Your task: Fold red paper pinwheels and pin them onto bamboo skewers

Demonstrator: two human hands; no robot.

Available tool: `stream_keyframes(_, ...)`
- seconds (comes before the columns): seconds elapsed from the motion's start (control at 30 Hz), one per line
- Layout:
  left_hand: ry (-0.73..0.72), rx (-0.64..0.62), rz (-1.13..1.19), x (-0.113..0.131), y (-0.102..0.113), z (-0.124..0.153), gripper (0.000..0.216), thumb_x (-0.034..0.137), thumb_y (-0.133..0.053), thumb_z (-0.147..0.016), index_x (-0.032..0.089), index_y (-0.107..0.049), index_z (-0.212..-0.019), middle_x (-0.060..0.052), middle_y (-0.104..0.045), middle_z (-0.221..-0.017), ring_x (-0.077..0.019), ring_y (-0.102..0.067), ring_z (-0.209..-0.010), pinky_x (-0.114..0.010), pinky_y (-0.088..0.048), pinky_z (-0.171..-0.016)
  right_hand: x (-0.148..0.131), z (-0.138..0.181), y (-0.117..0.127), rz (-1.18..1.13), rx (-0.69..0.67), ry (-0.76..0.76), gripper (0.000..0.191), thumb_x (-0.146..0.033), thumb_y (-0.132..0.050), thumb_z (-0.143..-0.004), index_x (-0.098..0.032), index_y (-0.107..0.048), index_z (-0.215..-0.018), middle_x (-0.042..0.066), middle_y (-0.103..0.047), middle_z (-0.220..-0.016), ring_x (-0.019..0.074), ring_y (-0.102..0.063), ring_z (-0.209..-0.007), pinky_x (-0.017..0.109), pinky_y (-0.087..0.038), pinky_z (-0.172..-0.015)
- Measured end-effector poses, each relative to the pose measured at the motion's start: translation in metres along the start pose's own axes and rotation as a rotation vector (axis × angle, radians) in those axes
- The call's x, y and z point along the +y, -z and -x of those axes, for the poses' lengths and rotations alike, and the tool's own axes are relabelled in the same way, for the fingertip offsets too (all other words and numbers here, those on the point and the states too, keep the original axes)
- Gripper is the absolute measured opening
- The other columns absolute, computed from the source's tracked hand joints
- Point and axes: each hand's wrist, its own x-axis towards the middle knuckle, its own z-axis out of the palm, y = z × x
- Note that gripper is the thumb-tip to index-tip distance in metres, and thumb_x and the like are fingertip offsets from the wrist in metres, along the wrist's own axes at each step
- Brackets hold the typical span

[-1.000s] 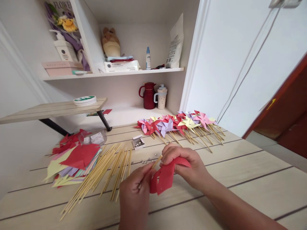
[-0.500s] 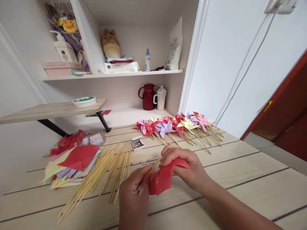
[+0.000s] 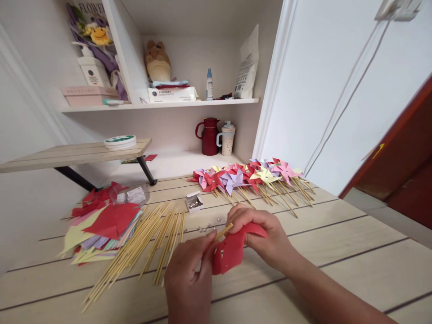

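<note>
My left hand pinches a wooden stick whose tip pokes up between both hands. My right hand is closed on a folded red paper pinwheel, holding it against the stick just above the light wooden table. Loose sticks lie in a fan to the left of my hands. Several small pins are scattered just beyond my fingers, near a small open pin box.
A stack of red, yellow and purple paper squares lies at the left. Several finished pinwheels on sticks lie at the back right. A red jug and a mug stand in the shelf niche.
The left hand has shifted its grip slightly up the stick toward the pinwheel. The right hand and paper have barely moved.
</note>
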Motion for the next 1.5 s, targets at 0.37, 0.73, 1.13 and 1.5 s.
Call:
stream_keyframes(0.37, -0.183, 0.032, -0.163, 0.004, 0.002, -0.006, 0.020, 0.014, -0.063, -0.089, 0.024, -0.073, -0.103, 0.001, -0.079, -0.086, -0.0134, -0.073, -0.070, -0.023, -0.059, -0.063, -0.001, 0.000, -0.001, -0.018, 0.006, -0.027, 0.011, -0.017, -0.074, -0.085, -0.027, -0.075, -0.089, 0.002, -0.067, -0.085, 0.0174, -0.062, -0.084, 0.031, -0.050, -0.075)
stream_keyframes(0.73, -0.238, 0.049, -0.230, 0.005, 0.003, -0.004, 0.019, 0.015, -0.061, -0.091, 0.023, -0.072, -0.103, 0.002, -0.077, -0.083, -0.0122, -0.070, -0.066, -0.024, -0.054, -0.060, -0.001, 0.000, -0.001, -0.026, 0.017, -0.034, 0.011, -0.018, -0.075, -0.085, -0.028, -0.076, -0.088, 0.002, -0.068, -0.084, 0.0174, -0.062, -0.084, 0.032, -0.050, -0.075)
stream_keyframes(1.13, -0.435, 0.001, -0.339, 0.003, 0.008, -0.010, 0.022, 0.007, -0.055, -0.092, 0.016, -0.067, -0.110, 0.000, -0.078, -0.079, -0.0115, -0.071, -0.065, -0.027, -0.050, -0.064, 0.001, 0.000, -0.001, -0.023, 0.027, -0.034, 0.011, -0.018, -0.075, -0.085, -0.028, -0.075, -0.088, 0.002, -0.068, -0.085, 0.0176, -0.062, -0.085, 0.032, -0.051, -0.076)
stream_keyframes(1.5, -0.509, -0.025, -0.408, 0.005, 0.011, -0.016, 0.025, 0.006, -0.052, -0.092, 0.016, -0.067, -0.110, 0.001, -0.079, -0.080, -0.0109, -0.072, -0.064, -0.028, -0.047, -0.063, 0.001, 0.001, -0.002, -0.002, 0.056, -0.049, 0.006, -0.021, -0.076, -0.084, -0.027, -0.075, -0.087, 0.003, -0.068, -0.084, 0.0193, -0.063, -0.085, 0.033, -0.052, -0.074)
